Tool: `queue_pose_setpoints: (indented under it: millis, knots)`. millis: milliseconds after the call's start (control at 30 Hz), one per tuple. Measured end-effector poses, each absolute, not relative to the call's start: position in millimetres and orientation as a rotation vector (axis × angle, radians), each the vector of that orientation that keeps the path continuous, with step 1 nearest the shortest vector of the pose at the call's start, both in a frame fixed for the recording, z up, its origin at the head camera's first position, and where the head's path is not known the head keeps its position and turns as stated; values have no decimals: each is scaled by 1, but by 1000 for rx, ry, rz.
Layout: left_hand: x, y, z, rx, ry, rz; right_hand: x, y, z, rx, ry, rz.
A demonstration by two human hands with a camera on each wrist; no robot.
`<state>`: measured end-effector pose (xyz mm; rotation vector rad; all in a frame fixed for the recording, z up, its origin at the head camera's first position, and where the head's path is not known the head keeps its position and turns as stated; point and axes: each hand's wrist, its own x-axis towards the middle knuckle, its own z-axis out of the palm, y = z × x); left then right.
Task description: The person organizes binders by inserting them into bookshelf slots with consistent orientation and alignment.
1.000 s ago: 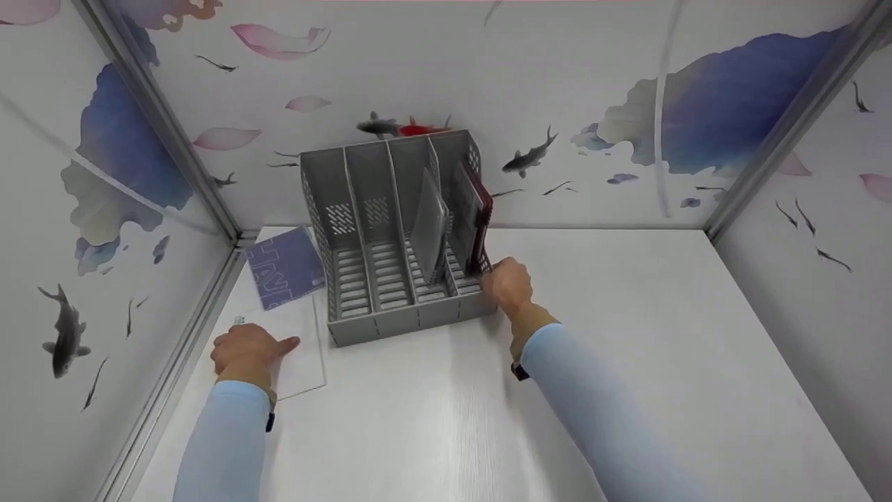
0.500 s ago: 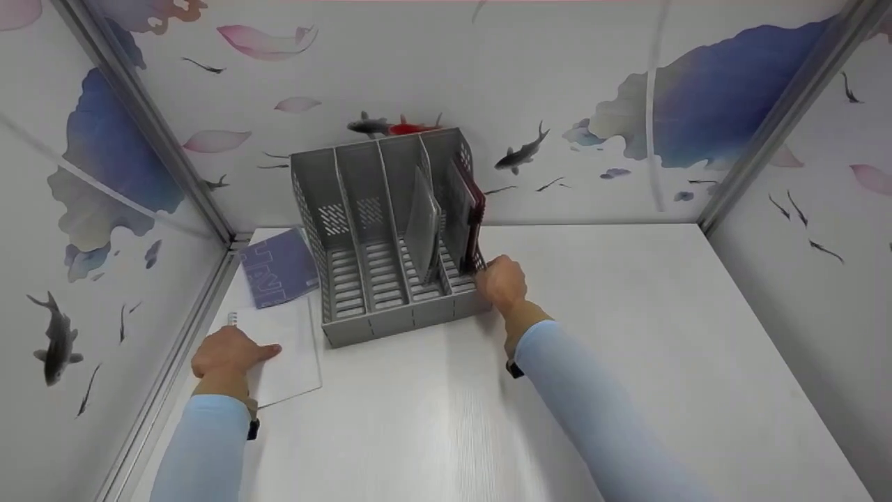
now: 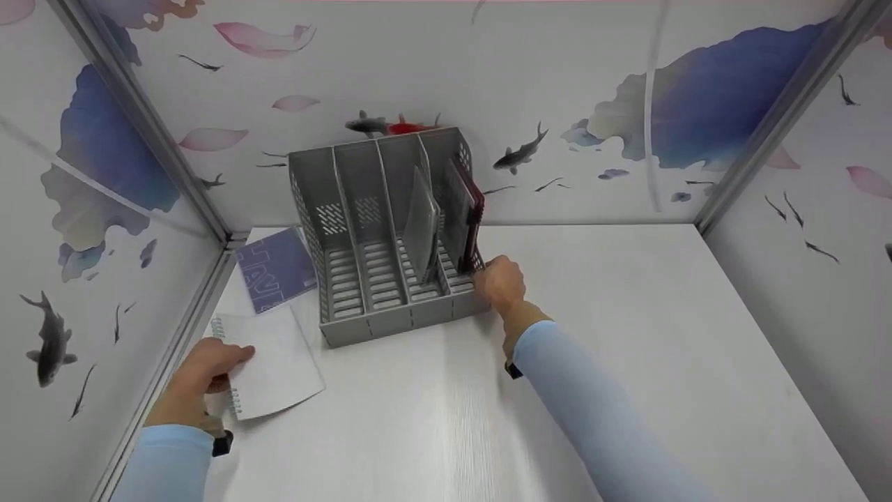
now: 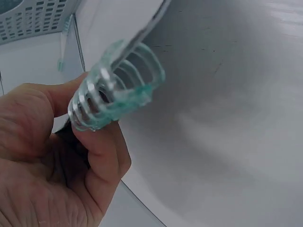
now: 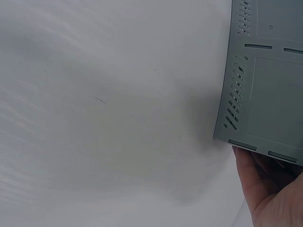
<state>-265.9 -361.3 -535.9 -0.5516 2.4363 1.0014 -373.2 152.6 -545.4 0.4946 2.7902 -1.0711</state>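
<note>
My left hand (image 3: 203,365) pinches a white spiral notebook (image 3: 277,362) at its bound left edge, thumb on top and fingers beneath. In the left wrist view the clear wire coil (image 4: 111,90) sits between thumb and fingers, and the page is lifted off the table there. My right hand (image 3: 500,284) holds the front right corner of a grey four-slot file rack (image 3: 401,322); its fingers go under the rack's edge in the right wrist view. A grey-white notebook or folder (image 3: 421,226) stands in the third slot from the left, and a dark red one (image 3: 475,209) in the rightmost slot.
A purple-blue booklet (image 3: 277,268) with outlined letters lies behind the notebook, beside the rack's left side. White panels with painted fish and petals enclose the white table (image 3: 627,335) at the back, left and right. A metal rail (image 3: 160,380) runs along the left edge.
My left hand has moved left off the notebook's page to its coil edge and now pinches it, with the notebook slightly raised. The right hand stays on the rack.
</note>
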Motion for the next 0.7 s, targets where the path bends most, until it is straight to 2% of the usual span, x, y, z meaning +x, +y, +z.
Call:
queue_pose_setpoints:
  millis: [700]
  knots:
    - [-266, -338, -493, -416, 2524, 1089, -373, 154, -548, 474, 2813, -1080]
